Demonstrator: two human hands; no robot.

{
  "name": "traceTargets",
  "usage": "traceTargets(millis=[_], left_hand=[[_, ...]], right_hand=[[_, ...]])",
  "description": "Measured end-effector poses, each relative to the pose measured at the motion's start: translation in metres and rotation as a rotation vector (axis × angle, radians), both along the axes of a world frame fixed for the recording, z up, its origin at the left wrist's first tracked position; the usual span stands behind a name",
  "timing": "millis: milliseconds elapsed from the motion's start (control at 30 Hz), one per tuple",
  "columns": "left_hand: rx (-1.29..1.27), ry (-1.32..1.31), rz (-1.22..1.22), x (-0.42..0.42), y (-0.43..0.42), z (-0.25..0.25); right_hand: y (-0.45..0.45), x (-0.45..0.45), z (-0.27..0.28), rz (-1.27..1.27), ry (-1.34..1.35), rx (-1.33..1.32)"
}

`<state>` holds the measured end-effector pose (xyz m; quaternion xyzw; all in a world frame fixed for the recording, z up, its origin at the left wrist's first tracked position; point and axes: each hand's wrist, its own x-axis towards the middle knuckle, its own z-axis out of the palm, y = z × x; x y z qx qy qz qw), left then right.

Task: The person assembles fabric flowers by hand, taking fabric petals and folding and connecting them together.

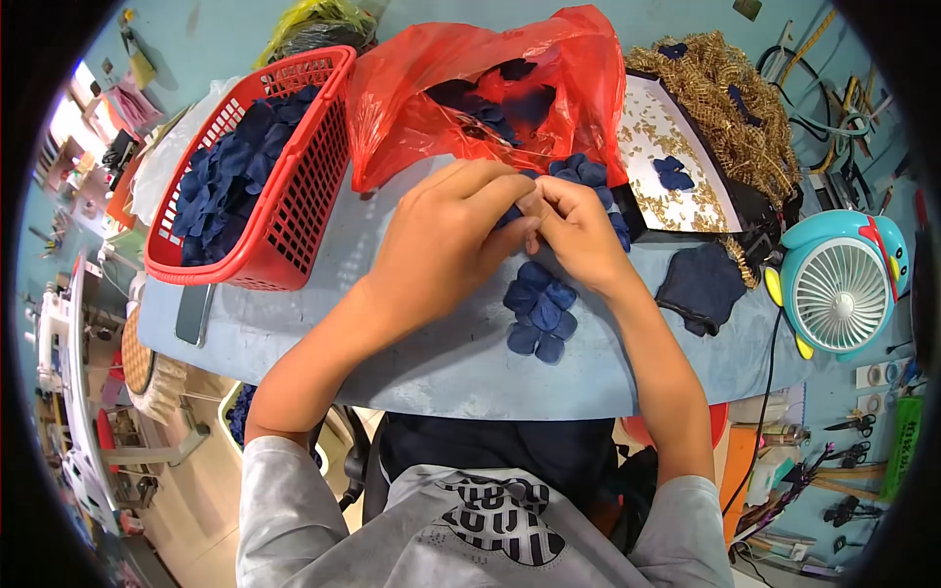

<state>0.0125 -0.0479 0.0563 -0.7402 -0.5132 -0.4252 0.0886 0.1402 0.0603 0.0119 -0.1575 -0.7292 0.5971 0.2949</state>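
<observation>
- The left hand [441, 220] is over the pale blue table [431, 372], with its fingers bent, pinching a small dark blue cloth petal piece [508, 218].
- The right hand [578, 230] is at 3 o'clock of it. Its fingers are bent and close to the left fingertips; I cannot tell if they grip anything.
- The petal piece is partly hidden under the left fingers.
- From the hands, a bunch of dark blue cloth flowers [539, 312] lies near, at 6 o'clock.
- A shiny red plastic bag [407, 108] is at 12 o'clock.
- A red plastic basket with holes [270, 265], full of dark blue petals [235, 176], is at 9 o'clock.
- A blue penguin-shaped fan [838, 294] is at 3 o'clock.
</observation>
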Motion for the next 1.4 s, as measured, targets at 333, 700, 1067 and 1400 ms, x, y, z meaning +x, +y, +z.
traceTargets(millis=[333, 700, 1067, 1400], left_hand=[[-0.108, -0.332, -0.067, 0.004, 0.007, -0.009], [0.1, -0.425, 0.14, -0.021, -0.009, 0.025], [-0.218, -0.809, -0.062, -0.027, -0.004, 0.021], [-0.4, -0.837, -0.125, -0.012, 0.01, -0.007]], right_hand=[[-0.006, 0.001, 0.006, -0.036, 0.064, -0.176], [0.0, 0.008, 0.011, 0.024, 0.112, -0.141], [-0.011, 0.009, 0.026, 0.207, 0.403, -0.525], [-0.007, 0.004, 0.017, 0.184, 0.506, -0.539]])
